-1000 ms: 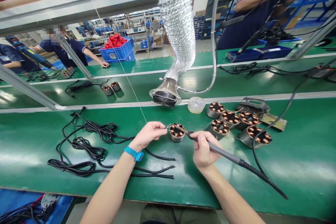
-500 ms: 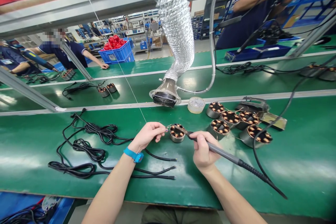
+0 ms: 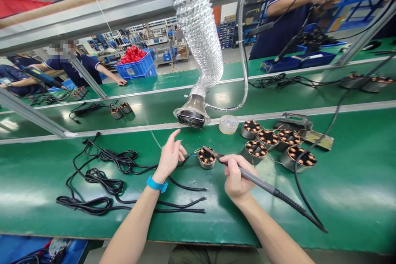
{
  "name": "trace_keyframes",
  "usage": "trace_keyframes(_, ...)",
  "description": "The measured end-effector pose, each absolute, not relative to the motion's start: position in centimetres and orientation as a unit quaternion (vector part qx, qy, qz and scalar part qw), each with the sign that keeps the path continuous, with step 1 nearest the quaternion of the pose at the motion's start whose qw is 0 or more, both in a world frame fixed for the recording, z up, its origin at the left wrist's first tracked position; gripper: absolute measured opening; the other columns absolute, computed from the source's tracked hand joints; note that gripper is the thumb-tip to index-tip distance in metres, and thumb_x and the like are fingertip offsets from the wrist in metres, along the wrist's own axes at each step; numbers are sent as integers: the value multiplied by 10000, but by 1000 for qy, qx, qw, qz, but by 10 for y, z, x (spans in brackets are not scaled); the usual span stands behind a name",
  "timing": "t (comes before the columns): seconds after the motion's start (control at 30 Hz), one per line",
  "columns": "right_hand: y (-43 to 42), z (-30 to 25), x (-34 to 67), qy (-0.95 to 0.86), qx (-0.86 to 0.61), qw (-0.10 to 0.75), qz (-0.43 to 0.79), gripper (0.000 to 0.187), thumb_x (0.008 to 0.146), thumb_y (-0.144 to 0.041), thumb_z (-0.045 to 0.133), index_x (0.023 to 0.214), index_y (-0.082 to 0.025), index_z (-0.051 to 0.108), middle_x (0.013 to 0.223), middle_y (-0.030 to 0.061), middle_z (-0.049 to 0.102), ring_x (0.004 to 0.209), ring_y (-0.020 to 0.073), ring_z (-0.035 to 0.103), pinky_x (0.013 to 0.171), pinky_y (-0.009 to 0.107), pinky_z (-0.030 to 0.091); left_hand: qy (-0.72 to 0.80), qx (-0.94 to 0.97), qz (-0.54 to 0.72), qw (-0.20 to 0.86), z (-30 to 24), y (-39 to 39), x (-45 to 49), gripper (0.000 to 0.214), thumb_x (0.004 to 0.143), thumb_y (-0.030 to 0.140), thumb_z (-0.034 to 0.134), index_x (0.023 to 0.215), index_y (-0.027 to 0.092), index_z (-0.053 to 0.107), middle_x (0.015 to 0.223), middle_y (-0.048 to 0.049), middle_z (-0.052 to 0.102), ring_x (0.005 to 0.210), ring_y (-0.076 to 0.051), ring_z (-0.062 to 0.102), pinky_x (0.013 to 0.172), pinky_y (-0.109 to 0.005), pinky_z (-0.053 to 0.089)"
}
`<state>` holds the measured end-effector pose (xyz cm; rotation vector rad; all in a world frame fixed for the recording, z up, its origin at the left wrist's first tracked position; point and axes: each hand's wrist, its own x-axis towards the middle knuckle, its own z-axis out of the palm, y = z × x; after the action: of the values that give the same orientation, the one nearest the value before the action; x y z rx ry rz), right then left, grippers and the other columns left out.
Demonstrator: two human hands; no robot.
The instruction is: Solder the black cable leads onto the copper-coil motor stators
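My right hand (image 3: 236, 177) grips a soldering iron (image 3: 258, 180), its tip resting at the top of a small motor stator (image 3: 207, 161) with copper windings. A black power cord (image 3: 185, 160) runs to that stator, its thin stripped wires meeting the stator's left edge. Just left of the stator, my left hand (image 3: 170, 154) is raised with the index finger stretched out and the other fingers loosely bent. I see nothing held in it. A thin pale strand (image 3: 155, 139), probably solder wire, hangs slack behind the left hand.
Several more stators (image 3: 255, 151) stand to the right, near a soldering iron stand (image 3: 293, 123) and a round clear tub (image 3: 228, 124). Coiled black cords (image 3: 105, 181) lie at left. A fume extraction duct (image 3: 198, 37) hangs over the bench. Co-workers stand beyond the far bench.
My left hand has drawn back left and up from the stator, its pinched fingers opening. The taut strand has gone slack. The iron stays on the stator; the view has shifted slightly.
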<state>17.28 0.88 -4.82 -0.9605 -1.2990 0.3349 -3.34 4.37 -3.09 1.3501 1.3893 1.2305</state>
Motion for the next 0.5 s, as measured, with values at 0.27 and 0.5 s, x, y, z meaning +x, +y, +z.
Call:
trace_keyframes(0.27,5,-31,168,-616,-393,677,92,268,943,-210,466,782,-188,679,652,7,662,604,150,654,644,282,524,477,514,395,593,-36,36,-24,273,851,359,563,757,114,635,605,-11,574,484,-88,481,520,-212,360)
trace_keyframes(0.5,7,-30,162,-648,-377,658,77,204,951,-179,471,898,-185,668,744,17,685,645,136,645,646,269,498,478,447,392,647,-34,37,-29,390,686,460,804,729,101,657,615,11,514,455,-31,320,453,-191,210)
